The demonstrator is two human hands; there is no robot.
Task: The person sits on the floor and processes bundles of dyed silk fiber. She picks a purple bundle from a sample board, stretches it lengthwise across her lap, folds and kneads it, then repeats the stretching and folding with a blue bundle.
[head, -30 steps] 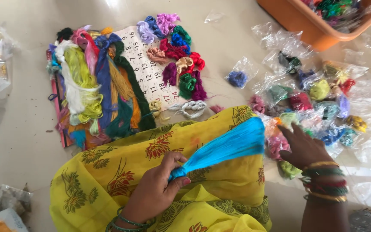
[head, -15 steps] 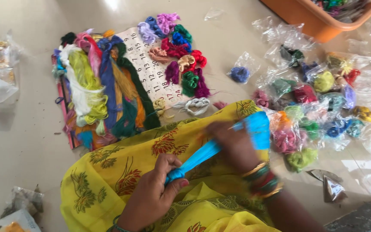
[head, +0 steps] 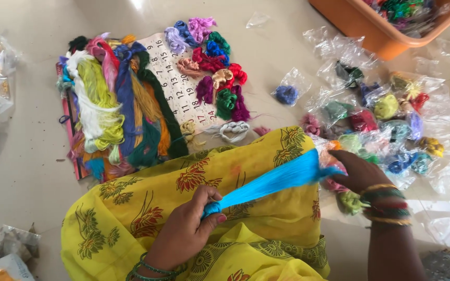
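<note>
Nearest the camera, the left hand (head: 186, 231) pinches one end of a bright blue thread skein (head: 272, 182), fingers closed tight around it. The skein stretches taut toward two o'clock across the yellow floral cloth (head: 147, 208) on the lap, and the right hand (head: 358, 171) — bangles at the wrist — grips its far end with fingers curled. Beyond the right hand, at about one o'clock, small clear packets of coloured thread (head: 386, 125) lie scattered on the floor. At eleven o'clock long skeins (head: 115, 109) lie on a number-printed sheet (head: 175, 86) with little thread knots (head: 220, 78) — an orange tub (head: 376, 28) sits farthest, upper right.
</note>
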